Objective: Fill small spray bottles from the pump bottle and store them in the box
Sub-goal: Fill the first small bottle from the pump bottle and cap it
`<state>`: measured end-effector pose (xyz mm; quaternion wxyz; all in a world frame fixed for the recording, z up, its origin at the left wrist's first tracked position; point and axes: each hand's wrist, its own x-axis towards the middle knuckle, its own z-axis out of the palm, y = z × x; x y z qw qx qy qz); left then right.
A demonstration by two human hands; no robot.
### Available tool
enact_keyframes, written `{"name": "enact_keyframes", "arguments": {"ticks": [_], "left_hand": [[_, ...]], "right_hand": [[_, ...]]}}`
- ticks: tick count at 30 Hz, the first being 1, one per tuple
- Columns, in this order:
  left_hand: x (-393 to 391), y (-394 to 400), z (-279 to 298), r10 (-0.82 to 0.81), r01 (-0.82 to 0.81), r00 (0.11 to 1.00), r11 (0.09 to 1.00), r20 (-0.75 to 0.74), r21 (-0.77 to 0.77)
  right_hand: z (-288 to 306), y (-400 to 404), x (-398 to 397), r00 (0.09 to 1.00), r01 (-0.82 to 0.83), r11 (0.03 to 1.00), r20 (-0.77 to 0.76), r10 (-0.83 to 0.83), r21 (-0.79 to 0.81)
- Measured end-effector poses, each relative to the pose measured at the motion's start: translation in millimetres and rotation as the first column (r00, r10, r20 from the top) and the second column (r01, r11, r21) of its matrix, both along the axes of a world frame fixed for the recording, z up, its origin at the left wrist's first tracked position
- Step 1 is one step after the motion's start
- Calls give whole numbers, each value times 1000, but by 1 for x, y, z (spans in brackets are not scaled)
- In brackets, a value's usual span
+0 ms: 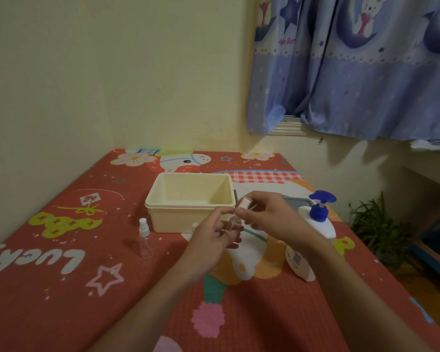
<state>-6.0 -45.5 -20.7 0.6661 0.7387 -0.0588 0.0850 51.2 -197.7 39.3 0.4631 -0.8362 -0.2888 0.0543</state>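
My left hand [213, 236] grips the clear body of a small spray bottle [233, 222] held above the table. My right hand [267, 215] pinches that bottle's white cap [244, 202] at the top. A second small clear spray bottle [144, 237] with a white sprayer stands upright to the left of the cream plastic box [191, 201], which looks empty. The white pump bottle [312, 232] with a blue pump head stands to the right, partly behind my right forearm.
A red cartoon-print mat [61, 275] covers the table, which sits in a wall corner. A grey lid [293, 200] lies behind the pump bottle. Blue curtains [353, 67] hang at the back right. A potted plant [373, 224] stands on the floor past the right edge.
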Motion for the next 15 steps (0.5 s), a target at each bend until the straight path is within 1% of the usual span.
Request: {"name": "enact_keyframes", "arguments": {"ticks": [3, 6, 9, 13, 15], "left_hand": [[-1, -1, 0, 0, 1, 1000, 1000, -17, 20], [-3, -1, 0, -9, 9, 1000, 999, -3, 48], [-4, -4, 0, -17, 15, 1000, 997, 22, 76], [-4, -7, 0, -25, 23, 999, 997, 35, 73], [-3, -7, 0, -26, 24, 999, 998, 37, 64]], "right_hand": [[3, -4, 1, 999, -45, 999, -15, 44, -27], [8, -7, 3, 998, -70, 992, 0, 70, -109], [7, -4, 7, 999, -4, 982, 46, 13, -187], [-2, 1, 8, 993, 94, 976, 90, -78, -195], [-3, 2, 6, 993, 98, 972, 85, -81, -213]]}}
